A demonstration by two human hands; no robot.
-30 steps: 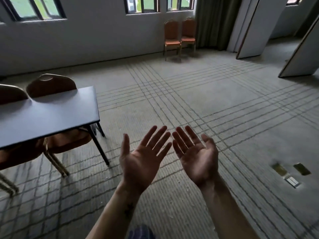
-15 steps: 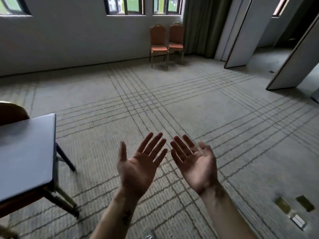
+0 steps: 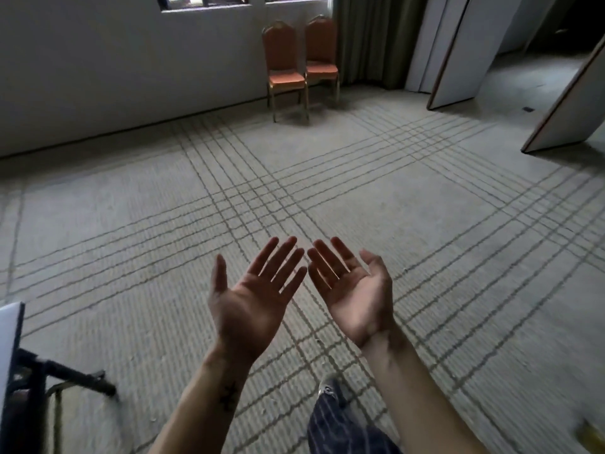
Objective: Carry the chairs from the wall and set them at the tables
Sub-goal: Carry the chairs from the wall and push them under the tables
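Observation:
Two orange chairs with gold legs stand side by side at the far wall: the left chair [image 3: 284, 69] and the right chair [image 3: 321, 59]. My left hand [image 3: 253, 298] and my right hand [image 3: 353, 290] are held palm up in front of me, fingers straight, holding nothing. Both hands are well short of the chairs, over the carpet. A corner of the dark table [image 3: 11, 342] shows at the lower left edge, with its leg [image 3: 68, 375] below it.
White folding partition panels [image 3: 458, 50] lean at the right, another panel [image 3: 569, 106] further right. A dark curtain [image 3: 370, 37] hangs beside the chairs. Lined carpet [image 3: 294, 191] stretches between me and the wall. My leg and shoe [image 3: 330, 393] show below.
The view has advanced toward the chairs, which look larger and nearer. The table has slid out to the lower left edge. Both hands stay palm up and empty.

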